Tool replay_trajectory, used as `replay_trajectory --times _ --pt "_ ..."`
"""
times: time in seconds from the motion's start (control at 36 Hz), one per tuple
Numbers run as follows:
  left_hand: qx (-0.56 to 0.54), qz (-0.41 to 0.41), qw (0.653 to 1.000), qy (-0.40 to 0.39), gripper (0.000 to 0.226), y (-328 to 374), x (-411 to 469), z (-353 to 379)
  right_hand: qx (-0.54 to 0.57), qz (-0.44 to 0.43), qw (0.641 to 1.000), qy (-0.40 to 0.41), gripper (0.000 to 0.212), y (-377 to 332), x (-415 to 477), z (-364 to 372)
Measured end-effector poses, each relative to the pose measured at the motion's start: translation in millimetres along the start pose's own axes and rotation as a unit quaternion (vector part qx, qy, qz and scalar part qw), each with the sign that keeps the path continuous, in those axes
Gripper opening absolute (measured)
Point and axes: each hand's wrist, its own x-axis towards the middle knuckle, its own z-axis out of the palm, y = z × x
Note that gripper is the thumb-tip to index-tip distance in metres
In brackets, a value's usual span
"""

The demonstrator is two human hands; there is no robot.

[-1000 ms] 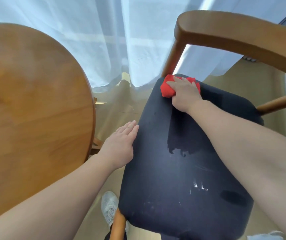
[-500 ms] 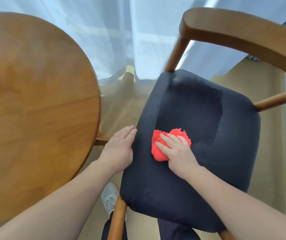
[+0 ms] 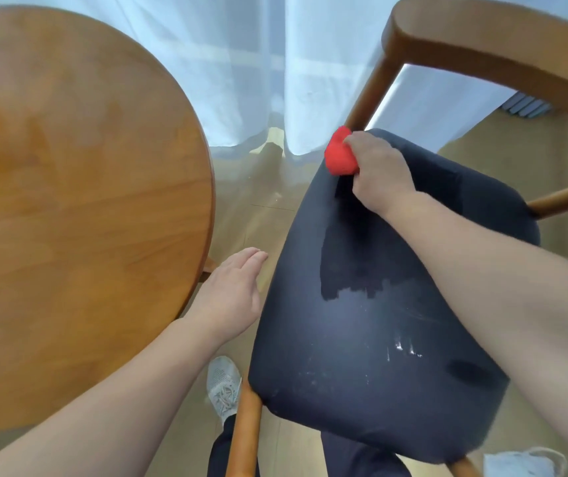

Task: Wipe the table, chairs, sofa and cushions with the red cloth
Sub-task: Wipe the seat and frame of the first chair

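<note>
Round wooden table (image 3: pixel 79 208) fills the left. Left hand (image 3: pixel 229 297) just beside the seat's left edge, fingers flat and open, holding nothing; contact with the seat unclear. Chair (image 3: pixel 361 321) right of it: dark seat, darker swath down the middle, pale specks toward the front. Right hand (image 3: pixel 380 175) at the seat's far left corner, fingers closed on the red cloth (image 3: pixel 339 154), by the backrest post.
</note>
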Motion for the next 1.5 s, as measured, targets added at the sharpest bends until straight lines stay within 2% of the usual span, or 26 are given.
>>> replay_trajectory --times 0.06,0.14,0.25,0.5,0.69,0.86,1.03,1.08,1.17,1.33,1.42,1.5 --pt "0.0 -0.001 1.0 -0.002 0.051 -2.0 -1.1 1.0 -0.03 -0.013 0.999 -0.015 0.05 -0.6 15.7 4.5" --pt "-0.004 -0.004 1.0 -0.002 0.051 -4.0 -3.7 4.1 -0.086 0.008 0.993 -0.079 0.05 -5.4 26.1 14.1" --pt "-0.006 -0.003 1.0 0.002 0.049 -5.3 -6.0 7.1 -0.058 0.032 0.994 -0.085 0.05 -11.9 23.2 22.4" --pt "-0.008 -0.006 1.0 -0.007 0.052 -8.7 -10.6 -0.8 -0.043 -0.039 0.995 -0.077 0.055 -23.7 -23.3 40.1" --pt "-0.005 0.003 1.0 0.004 0.053 -6.9 -10.9 -6.7 -0.014 -0.087 0.989 -0.12 0.056 -64.2 -114.8 63.0" --pt "-0.006 0.014 1.0 0.011 0.054 -0.3 -8.6 -12.2 -0.004 -0.219 0.966 -0.139 0.052 -90.6 -203.6 67.6" --pt "-0.001 0.009 1.0 0.009 0.057 5.5 -5.8 -16.0 0.054 -0.25 0.96 -0.117 0.054 -69.9 -198.5 57.2" --pt "0.001 0.009 1.0 0.005 0.058 9.3 -2.1 -16.5 0.082 -0.229 0.966 -0.093 0.053 -49.7 -192.9 47.7" --pt "0.011 0.018 1.0 -0.007 0.058 18.4 5.7 -13.9 0.089 -0.153 0.983 -0.047 0.054 -6.0 -180.4 25.6" --pt "0.027 0.051 0.998 -0.014 0.055 47.4 32.2 0.5 0.043 0.05 0.998 0.015 0.061 97.8 -146.8 -30.0" --pt "0.027 0.084 0.996 -0.023 0.056 63.7 48.0 8.9 0.02 0.118 0.993 0.021 0.06 145.0 -125.6 -47.5" --pt "0.031 0.104 0.994 -0.019 0.055 78.8 62.4 15.8 0.012 0.14 0.99 0.003 0.061 177.0 -98.6 -50.7"
